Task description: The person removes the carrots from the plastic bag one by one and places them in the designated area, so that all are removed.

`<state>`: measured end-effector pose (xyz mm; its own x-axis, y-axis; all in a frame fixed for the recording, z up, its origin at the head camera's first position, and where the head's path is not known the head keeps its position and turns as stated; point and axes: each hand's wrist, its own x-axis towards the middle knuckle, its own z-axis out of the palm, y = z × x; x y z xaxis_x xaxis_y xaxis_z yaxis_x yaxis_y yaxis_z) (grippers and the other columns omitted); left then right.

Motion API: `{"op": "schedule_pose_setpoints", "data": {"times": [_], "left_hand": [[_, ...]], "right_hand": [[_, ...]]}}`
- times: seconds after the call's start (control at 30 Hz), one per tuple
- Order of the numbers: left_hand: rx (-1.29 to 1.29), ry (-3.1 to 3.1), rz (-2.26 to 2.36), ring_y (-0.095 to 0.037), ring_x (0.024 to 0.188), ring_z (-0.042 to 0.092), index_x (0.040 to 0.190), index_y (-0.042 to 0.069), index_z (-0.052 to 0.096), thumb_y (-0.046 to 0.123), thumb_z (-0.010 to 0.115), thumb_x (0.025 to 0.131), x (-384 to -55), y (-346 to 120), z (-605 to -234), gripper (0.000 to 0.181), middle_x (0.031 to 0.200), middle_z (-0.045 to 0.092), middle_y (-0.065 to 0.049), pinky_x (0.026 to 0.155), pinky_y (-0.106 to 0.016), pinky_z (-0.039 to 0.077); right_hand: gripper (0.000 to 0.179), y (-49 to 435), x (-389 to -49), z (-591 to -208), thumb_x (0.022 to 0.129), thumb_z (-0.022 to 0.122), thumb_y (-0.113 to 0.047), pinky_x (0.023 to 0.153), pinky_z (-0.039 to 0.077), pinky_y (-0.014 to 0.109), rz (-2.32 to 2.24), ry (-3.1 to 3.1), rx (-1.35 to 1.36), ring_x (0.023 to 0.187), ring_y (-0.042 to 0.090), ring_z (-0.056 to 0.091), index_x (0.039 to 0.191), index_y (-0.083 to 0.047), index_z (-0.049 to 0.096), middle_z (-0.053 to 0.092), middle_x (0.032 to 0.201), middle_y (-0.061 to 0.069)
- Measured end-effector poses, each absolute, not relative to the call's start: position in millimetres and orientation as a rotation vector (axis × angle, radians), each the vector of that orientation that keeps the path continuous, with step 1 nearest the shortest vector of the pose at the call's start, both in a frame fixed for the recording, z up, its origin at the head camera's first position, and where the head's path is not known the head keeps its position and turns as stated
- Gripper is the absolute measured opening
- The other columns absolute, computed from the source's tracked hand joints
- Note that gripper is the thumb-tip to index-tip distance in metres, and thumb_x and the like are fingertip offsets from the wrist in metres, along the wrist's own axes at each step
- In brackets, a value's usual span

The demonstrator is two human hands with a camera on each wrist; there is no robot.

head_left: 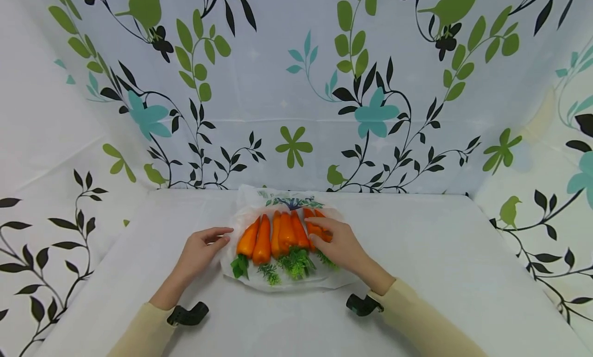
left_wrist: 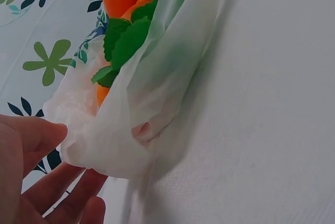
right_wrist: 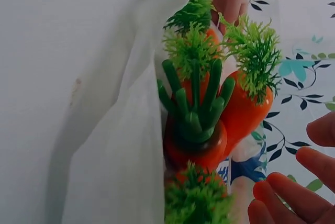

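Observation:
Several orange toy carrots with green tops lie side by side on a white plastic bag. At the bag's left edge, my left hand has its fingers lightly curved, thumb apart from them. The left wrist view has the bag's crumpled edge between thumb and fingers, with broad green leaves above. Over the rightmost carrots reaches my right hand, fingertips right at them. In the right wrist view its fingers are spread beside a carrot with thick green stems.
A white-covered table lies under everything. Behind and beside it hangs a cloth printed with leaves and birds. Black wrist devices sit at both sleeves. A tree print marks the bag's far side.

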<state>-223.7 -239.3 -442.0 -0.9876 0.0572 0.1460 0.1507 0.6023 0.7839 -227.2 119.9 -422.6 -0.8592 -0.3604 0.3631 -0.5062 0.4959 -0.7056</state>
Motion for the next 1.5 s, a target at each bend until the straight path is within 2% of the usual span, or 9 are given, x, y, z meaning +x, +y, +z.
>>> {"op": "schedule_pose_setpoints", "data": {"times": [0.13, 0.27, 0.53, 0.63, 0.77, 1.0, 1.17, 1.33, 1.5], "left_hand": [[-0.183, -2.725, -1.393, -0.029, 0.106, 0.061, 0.124, 0.013, 0.071, 0.025, 0.066, 0.098, -225.1, -242.5, -443.7, 0.03, 0.129, 0.063, -0.013, 0.084, -0.034, 0.049], [-0.239, -2.741, -1.499, -0.027, 0.107, 0.06, 0.127, 0.012, 0.069, 0.023, 0.065, 0.098, -225.0, -245.6, -446.0, 0.032, 0.132, 0.061, -0.014, 0.083, -0.028, 0.05], [-0.322, -2.732, -1.59, -0.023, 0.093, 0.062, 0.13, 0.005, 0.065, 0.017, 0.064, 0.099, -223.7, -248.0, -445.8, 0.034, 0.128, 0.062, -0.019, 0.075, -0.031, 0.053], [-0.328, -2.737, -1.614, -0.025, 0.091, 0.062, 0.131, 0.002, 0.063, 0.014, 0.063, 0.099, -220.8, -245.8, -439.9, 0.034, 0.128, 0.061, -0.022, 0.075, -0.032, 0.053], [-0.332, -2.736, -1.666, -0.027, 0.099, 0.063, 0.132, 0.004, 0.062, 0.02, 0.066, 0.097, -226.5, -248.1, -446.9, 0.038, 0.133, 0.057, -0.023, 0.076, -0.031, 0.053], [-0.361, -2.746, -1.65, -0.029, 0.103, 0.063, 0.126, 0.006, 0.06, 0.026, 0.069, 0.095, -237.3, -248.6, -457.9, 0.038, 0.135, 0.056, -0.024, 0.078, -0.029, 0.051], [-0.349, -2.744, -1.681, -0.024, 0.095, 0.063, 0.121, 0.006, 0.057, 0.022, 0.072, 0.093, -238.9, -247.3, -457.7, 0.035, 0.124, 0.063, -0.021, 0.08, -0.023, 0.05], [-0.371, -2.736, -1.745, -0.022, 0.089, 0.062, 0.119, 0.003, 0.054, 0.017, 0.073, 0.092, -239.4, -247.3, -459.3, 0.036, 0.111, 0.067, -0.016, 0.077, -0.022, 0.05], [-0.384, -2.728, -1.757, -0.017, 0.078, 0.057, 0.116, 0.001, 0.051, 0.013, 0.074, 0.091, -239.4, -247.7, -459.9, 0.036, 0.094, 0.064, -0.012, 0.064, -0.022, 0.044]], "right_hand": [[0.034, 108.0, -232.0, -420.8, 0.094, 0.066, -0.017, 0.096, 0.048, 0.046, 1.311, -2.556, 0.822, 0.123, 0.027, 0.056, 0.128, -0.009, 0.068, 0.065, 0.129, 0.005], [0.031, 98.6, -236.1, -419.4, 0.094, 0.067, -0.019, 0.102, 0.043, 0.048, 1.313, -2.566, 0.88, 0.127, 0.027, 0.053, 0.124, -0.011, 0.071, 0.068, 0.125, 0.003], [0.036, 84.1, -237.5, -416.8, 0.093, 0.07, -0.027, 0.101, 0.044, 0.045, 1.25, -2.689, 0.895, 0.13, 0.027, 0.05, 0.127, -0.014, 0.069, 0.062, 0.134, 0.007], [0.038, 79.8, -238.2, -416.5, 0.093, 0.069, -0.029, 0.105, 0.04, 0.047, 1.239, -2.734, 0.913, 0.133, 0.029, 0.046, 0.128, -0.014, 0.068, 0.057, 0.139, 0.01], [0.04, 75.7, -239.5, -417.7, 0.093, 0.07, -0.03, 0.108, 0.036, 0.051, 1.22, -2.784, 0.921, 0.137, 0.033, 0.04, 0.13, -0.015, 0.068, 0.051, 0.143, 0.013], [0.045, 71.0, -241.5, -416.9, 0.09, 0.074, -0.032, 0.105, 0.039, 0.051, 1.194, -2.829, 0.916, 0.135, 0.033, 0.041, 0.13, -0.015, 0.067, 0.047, 0.145, 0.015], [0.041, 65.4, -240.2, -418.5, 0.087, 0.077, -0.028, 0.104, 0.04, 0.051, 1.18, -2.826, 0.881, 0.134, 0.033, 0.042, 0.124, -0.017, 0.067, 0.047, 0.143, 0.014], [0.036, 61.2, -238.4, -423.4, 0.086, 0.078, -0.025, 0.102, 0.042, 0.048, 1.215, -2.787, 0.828, 0.125, 0.03, 0.048, 0.119, -0.017, 0.066, 0.049, 0.137, 0.011], [0.034, 59.9, -236.7, -423.0, 0.085, 0.075, -0.023, 0.097, 0.045, 0.044, 1.239, -2.777, 0.8, 0.118, 0.026, 0.051, 0.116, -0.016, 0.063, 0.049, 0.134, 0.009]]}}
